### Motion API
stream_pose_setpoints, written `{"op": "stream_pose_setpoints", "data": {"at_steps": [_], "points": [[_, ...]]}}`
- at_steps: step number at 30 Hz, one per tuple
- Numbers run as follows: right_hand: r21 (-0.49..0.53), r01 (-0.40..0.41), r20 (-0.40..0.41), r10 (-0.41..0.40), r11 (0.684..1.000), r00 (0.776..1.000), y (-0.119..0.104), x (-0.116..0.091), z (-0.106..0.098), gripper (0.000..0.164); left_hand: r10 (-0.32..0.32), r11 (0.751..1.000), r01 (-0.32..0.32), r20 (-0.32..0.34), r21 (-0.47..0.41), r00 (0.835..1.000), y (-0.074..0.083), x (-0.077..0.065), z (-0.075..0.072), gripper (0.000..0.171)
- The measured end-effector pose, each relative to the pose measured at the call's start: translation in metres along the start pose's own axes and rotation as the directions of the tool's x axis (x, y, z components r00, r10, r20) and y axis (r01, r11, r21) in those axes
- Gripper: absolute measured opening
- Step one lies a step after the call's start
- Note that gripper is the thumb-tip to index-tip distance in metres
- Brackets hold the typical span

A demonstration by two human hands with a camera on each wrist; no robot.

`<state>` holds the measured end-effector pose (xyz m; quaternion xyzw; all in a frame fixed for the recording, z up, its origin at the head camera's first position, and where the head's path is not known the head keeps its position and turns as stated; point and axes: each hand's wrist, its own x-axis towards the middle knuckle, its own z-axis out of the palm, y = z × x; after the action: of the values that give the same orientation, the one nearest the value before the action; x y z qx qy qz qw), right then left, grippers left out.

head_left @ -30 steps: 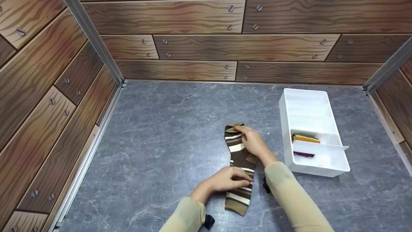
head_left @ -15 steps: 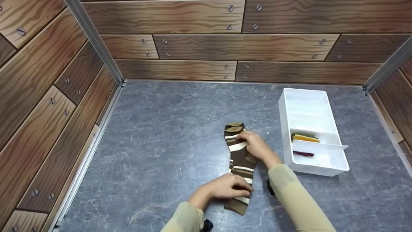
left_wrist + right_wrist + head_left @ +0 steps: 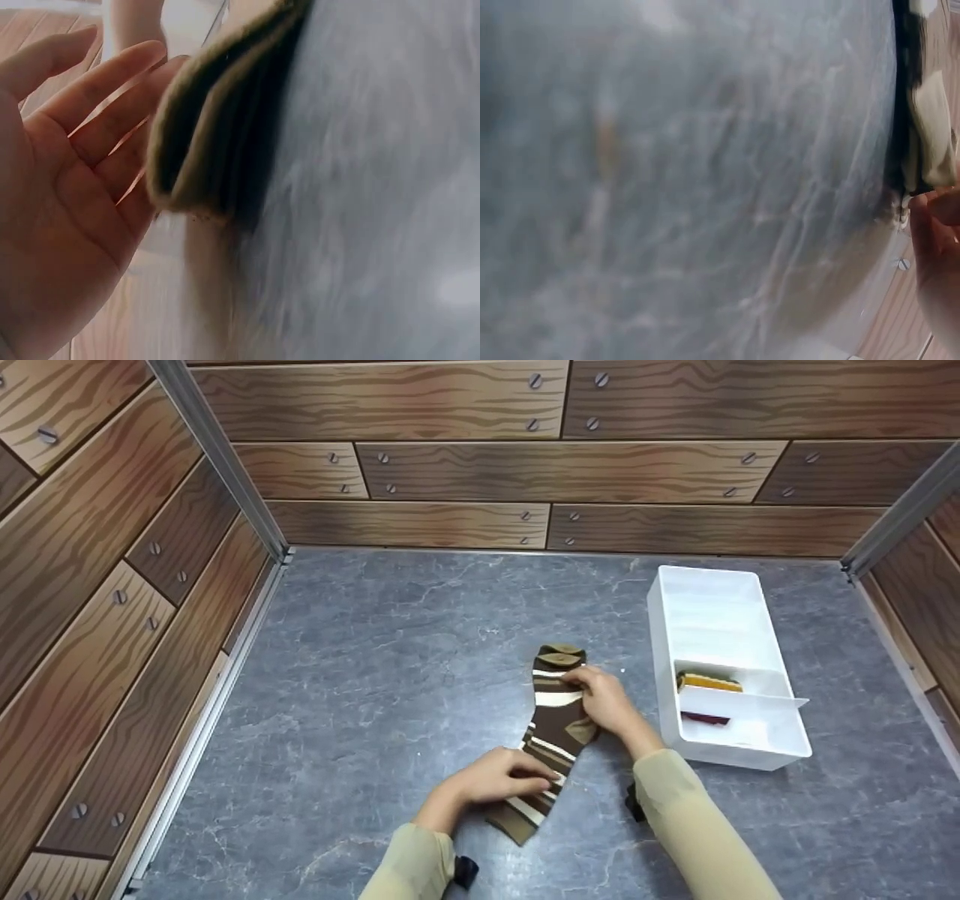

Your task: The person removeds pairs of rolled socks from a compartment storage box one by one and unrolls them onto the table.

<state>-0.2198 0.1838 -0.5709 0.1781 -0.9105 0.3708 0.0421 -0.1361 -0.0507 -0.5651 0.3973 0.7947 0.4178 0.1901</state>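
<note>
A brown, olive and cream striped sock (image 3: 556, 720) lies flat on the grey surface, its olive toe end away from me and its cuff towards me, slanting left. Layered cuff edges (image 3: 196, 142) show close up in the left wrist view, beside the fingers. My left hand (image 3: 504, 776) rests across the lower leg of the sock with loosely bent, spread fingers. My right hand (image 3: 606, 701) touches the right edge of the foot part near the toe. Only a few right fingers (image 3: 928, 247) show at the border of the right wrist view, by an olive patch.
A white divided box (image 3: 660, 660) stands to the right of the sock. A yellow and green folded item (image 3: 709, 682) and a dark red one (image 3: 705, 718) lie in separate front compartments. Wood-patterned walls (image 3: 457, 471) enclose the surface at the back and sides.
The sock's cuff end has swung left with my left hand, and its toe end has shifted slightly right. My right hand has moved a little down and right from the toe along the foot.
</note>
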Motion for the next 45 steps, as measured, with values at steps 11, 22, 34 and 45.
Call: {"op": "stream_pose_setpoints", "data": {"at_steps": [11, 22, 34, 45], "points": [[0.03, -0.127, -0.087, 0.129, 0.991, 0.988, 0.0, -0.026, -0.005, 0.037, -0.154, 0.987, 0.15, -0.069, -0.057, 0.986, -0.013, -0.011, -0.028, 0.032], [-0.024, -0.182, -0.109, 0.179, 0.983, 0.978, -0.011, -0.054, -0.008, 0.034, -0.212, 0.971, 0.228, -0.179, 0.072, 0.961, -0.025, -0.01, -0.049, 0.04], [-0.037, -0.305, 0.063, 0.307, 0.952, 0.95, -0.04, -0.084, -0.019, 0.026, -0.263, 0.954, 0.293, -0.302, 0.057, 0.916, -0.026, 0.009, -0.055, 0.054], [0.086, -0.328, 0.229, 0.302, 0.941, 0.925, -0.075, -0.111, -0.017, 0.024, -0.264, 0.955, 0.294, -0.322, 0.046, 0.909, -0.023, 0.03, -0.056, 0.05]]}}
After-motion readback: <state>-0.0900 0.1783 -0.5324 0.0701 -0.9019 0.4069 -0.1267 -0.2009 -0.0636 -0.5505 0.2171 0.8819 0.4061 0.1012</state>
